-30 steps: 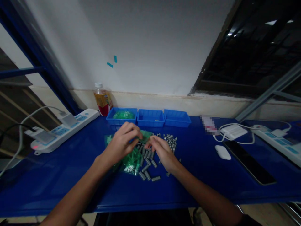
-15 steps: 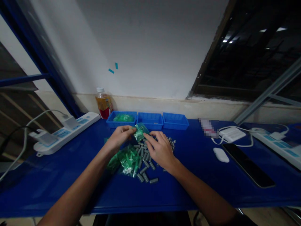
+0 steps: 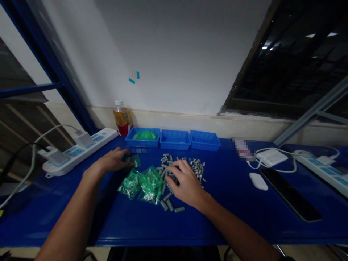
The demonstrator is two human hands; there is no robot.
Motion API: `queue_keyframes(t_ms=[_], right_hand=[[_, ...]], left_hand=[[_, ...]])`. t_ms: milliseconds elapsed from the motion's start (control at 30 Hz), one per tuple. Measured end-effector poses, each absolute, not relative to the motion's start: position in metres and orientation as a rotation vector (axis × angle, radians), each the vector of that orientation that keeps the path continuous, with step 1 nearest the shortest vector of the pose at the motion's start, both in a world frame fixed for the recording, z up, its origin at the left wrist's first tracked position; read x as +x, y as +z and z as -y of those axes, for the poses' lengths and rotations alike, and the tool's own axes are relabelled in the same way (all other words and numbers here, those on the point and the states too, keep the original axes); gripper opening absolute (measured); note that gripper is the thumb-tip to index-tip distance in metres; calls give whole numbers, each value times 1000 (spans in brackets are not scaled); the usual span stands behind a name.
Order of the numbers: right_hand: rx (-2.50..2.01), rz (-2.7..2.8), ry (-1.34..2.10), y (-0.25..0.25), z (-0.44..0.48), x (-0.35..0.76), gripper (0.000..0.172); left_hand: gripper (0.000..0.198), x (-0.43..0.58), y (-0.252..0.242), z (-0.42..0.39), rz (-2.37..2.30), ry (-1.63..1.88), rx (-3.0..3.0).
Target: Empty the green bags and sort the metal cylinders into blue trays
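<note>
My left hand (image 3: 115,160) is at the left of the work area, its fingertips closed on the edge of a small clear green-tinted plastic bag (image 3: 136,160). Just in front of it lie two fuller bags of green-looking parts, a left bag (image 3: 129,184) and a right bag (image 3: 151,184), side by side on the blue table. Over a loose heap of grey metal cylinders (image 3: 169,205) hovers my right hand (image 3: 187,183), thumb and fingers apart, partly covering the heap. I see nothing held in it. Small silvery screw-like pieces (image 3: 198,167) are scattered beyond that hand.
Three blue trays stand along the wall: a left tray (image 3: 143,144) with green bags, a middle tray (image 3: 175,145) and a right tray (image 3: 205,145). A drink bottle (image 3: 123,119) and a power strip (image 3: 81,148) are left; a phone (image 3: 290,194) and white case (image 3: 258,181) lie right.
My left hand has moved left and down with the small bag, away from my right hand. My right hand has come off the bag and lowered over the cylinders.
</note>
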State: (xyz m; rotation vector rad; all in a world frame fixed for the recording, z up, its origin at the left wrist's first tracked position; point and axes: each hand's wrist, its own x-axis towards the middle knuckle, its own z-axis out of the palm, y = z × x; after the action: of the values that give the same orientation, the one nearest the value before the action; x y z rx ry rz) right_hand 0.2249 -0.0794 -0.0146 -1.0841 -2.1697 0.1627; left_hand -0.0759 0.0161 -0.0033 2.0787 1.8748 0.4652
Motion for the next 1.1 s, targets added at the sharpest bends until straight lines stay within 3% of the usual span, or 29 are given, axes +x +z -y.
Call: queue_keyframes(t_ms=[100,233,367,533,667,833,1100], right_hand=[[-1031,2165,245,-15,81,222,23],[-1009,1988,479,-11,82,219,21],[-1089,1530,999,-6,75,218,27],[-1107,1127,1335,-6,63,226,20],[-1116,1197,1193,-7,62,230,13],[-1073,1451,887,-10,69,227,10],[-1111,1659,674,-15,71,226,13]], left_hand=[[35,-71,-6,-16,-1835,333,2092],[23,-35,9,-5,-1641,746,2265],[4,16,18,20,-1144,1003,2550],[18,44,10,37,-897,998,2703],[13,46,6,38,-894,1133,2413],[36,49,7,35,-1045,1179,1711],[47,9,50,-52,-1366,1178,1809]])
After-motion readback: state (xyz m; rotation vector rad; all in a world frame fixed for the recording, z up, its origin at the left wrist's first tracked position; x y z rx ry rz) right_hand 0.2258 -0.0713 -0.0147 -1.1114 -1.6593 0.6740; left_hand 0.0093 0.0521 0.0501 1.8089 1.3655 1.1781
